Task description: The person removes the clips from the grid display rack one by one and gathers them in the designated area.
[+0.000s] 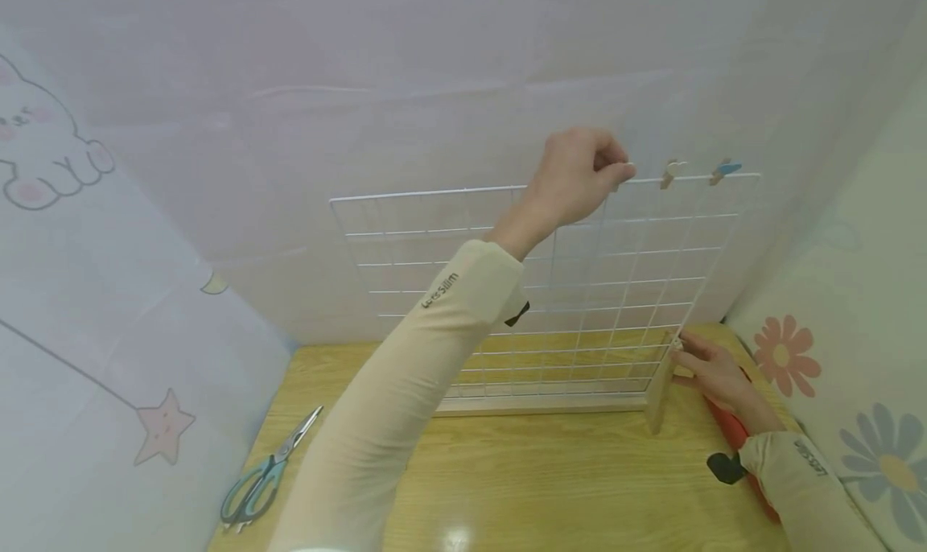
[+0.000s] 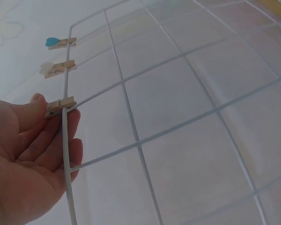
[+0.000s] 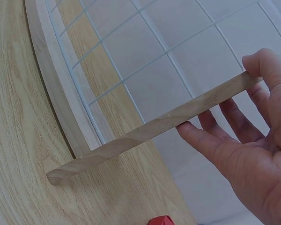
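A white wire grid panel (image 1: 427, 192) stands upright in a wooden base (image 1: 543, 405). At its top wire my left hand (image 1: 579, 174) pinches a small wooden clothespin (image 2: 61, 106), which sits across the wire. Farther right on that wire are a clothespin with a white heart (image 1: 671, 174) and one with a blue heart (image 1: 726, 170). Any decoration on the pinched clothespin is hidden by the thumb. Low at the right end, my right hand (image 1: 717, 375) grips the base's wooden side piece (image 3: 154, 127), thumb on one edge and fingertips against the other.
Scissors with teal handles (image 1: 255, 486) lie at the table's left edge. A red object (image 1: 733, 428) lies partly under my right forearm. The wooden table (image 1: 521, 479) meets a pale back wall (image 1: 405, 93) and patterned side walls.
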Available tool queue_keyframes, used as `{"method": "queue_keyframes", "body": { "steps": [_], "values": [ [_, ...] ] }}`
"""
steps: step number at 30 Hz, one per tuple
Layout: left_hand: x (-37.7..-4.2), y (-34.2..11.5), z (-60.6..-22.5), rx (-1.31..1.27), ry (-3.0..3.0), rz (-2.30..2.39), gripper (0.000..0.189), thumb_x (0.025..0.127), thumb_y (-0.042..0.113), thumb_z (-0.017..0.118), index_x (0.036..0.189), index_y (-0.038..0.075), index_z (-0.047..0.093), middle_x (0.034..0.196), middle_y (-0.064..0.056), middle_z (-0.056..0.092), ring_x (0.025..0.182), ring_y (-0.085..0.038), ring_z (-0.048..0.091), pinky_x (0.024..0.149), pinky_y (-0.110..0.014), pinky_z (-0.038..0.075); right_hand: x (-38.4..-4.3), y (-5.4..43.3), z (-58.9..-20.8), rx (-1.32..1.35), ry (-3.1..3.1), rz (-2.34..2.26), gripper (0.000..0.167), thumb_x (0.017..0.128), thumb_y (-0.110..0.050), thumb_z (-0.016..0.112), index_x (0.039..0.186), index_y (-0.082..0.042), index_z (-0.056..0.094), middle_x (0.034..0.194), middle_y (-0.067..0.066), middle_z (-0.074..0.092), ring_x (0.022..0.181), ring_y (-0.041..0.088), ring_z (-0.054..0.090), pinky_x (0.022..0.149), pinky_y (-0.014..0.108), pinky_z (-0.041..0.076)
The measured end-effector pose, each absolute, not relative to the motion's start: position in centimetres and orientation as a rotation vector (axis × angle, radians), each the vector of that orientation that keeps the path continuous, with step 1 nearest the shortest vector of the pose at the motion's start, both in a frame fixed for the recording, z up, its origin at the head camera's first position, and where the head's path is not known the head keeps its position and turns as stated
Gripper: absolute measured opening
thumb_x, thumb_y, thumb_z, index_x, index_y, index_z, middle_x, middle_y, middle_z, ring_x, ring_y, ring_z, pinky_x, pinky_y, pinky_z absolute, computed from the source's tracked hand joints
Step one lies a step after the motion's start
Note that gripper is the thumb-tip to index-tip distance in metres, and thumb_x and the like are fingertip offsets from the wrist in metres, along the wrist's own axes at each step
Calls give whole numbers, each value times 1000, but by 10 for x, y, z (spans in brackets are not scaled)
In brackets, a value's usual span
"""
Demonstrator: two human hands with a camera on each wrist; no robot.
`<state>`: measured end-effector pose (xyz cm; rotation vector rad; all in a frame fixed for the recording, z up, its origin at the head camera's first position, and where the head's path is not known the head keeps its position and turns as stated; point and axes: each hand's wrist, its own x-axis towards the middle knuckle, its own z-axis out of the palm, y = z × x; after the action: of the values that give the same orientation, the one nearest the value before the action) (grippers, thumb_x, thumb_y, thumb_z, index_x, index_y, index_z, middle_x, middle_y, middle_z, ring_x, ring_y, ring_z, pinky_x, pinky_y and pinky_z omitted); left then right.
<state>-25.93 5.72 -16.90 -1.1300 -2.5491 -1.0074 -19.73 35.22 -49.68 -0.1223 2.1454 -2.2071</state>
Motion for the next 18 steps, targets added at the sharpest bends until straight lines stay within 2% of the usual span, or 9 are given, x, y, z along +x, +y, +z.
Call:
{"method": "queue_keyframes", "body": {
  "steps": [3,9,18],
  "values": [
    [-260,58,-170,-1118,-2534,-1032,15,95,20,62,99,9,71,89,2,70,78,-6,61,71,-14,45,-196,353,-497,-139,2138,-2217,64,100,-7,51,149,7,12,114,-18,55,103,0,58,80,28,55],
    [-260,58,-173,-1124,-2491,-1089,13,95,17,62,96,7,70,85,1,70,74,-7,61,69,-15,45,-194,351,-499,-174,2124,-2240,56,100,-6,51,150,-6,27,115,-15,56,103,2,59,81,29,54],
    [-259,54,-175,-1081,-2462,-1121,13,94,18,63,96,8,71,83,1,70,75,-6,62,72,-14,44,-193,349,-496,-118,2199,-2143,70,100,-11,51,149,9,6,118,-17,48,106,0,57,82,29,54]
  ]
}}
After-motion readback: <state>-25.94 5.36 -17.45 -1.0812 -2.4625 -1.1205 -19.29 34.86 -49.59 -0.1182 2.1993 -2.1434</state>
